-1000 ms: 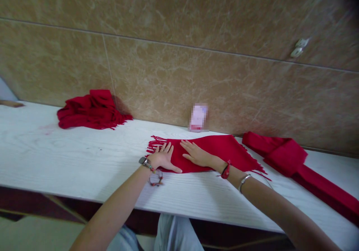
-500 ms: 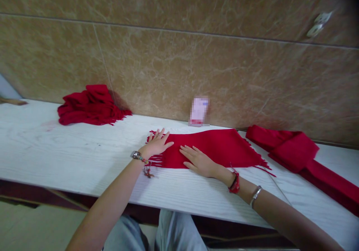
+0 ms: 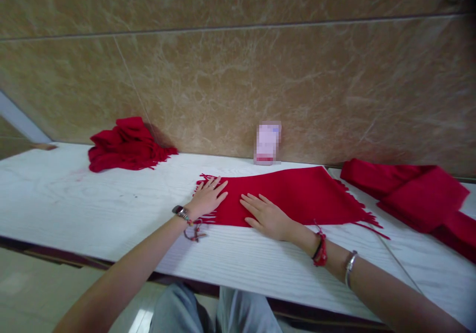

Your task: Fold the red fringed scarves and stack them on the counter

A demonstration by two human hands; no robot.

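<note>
Gray trousers (image 3: 245,313): a person's legs at the near edge of a white worktop (image 3: 92,209)
Right forearm: wears a silver bangle (image 3: 350,269) and, closer to the wrist, a red bracelet (image 3: 320,251)
Right hand (image 3: 268,218): palm down, fingers extended on the red scarf (image 3: 297,194), gripping nothing
Left hand (image 3: 206,197): spread flat over the scarf's fringed left end, unclenched, a watch (image 3: 180,211) at its wrist
Scarf: lies flat mid-worktop under both hands, fringed at either end
Folded red cloth (image 3: 394,187): just beside the scarf's right end, running out of frame
Crumpled red bundle (image 3: 122,147): heaped at left near the wall, well apart from the scarf
Pixelated pink item (image 3: 267,143): at the back edge, behind the scarf, details obscured
Wall (image 3: 230,85): brown, marbled tile
</note>
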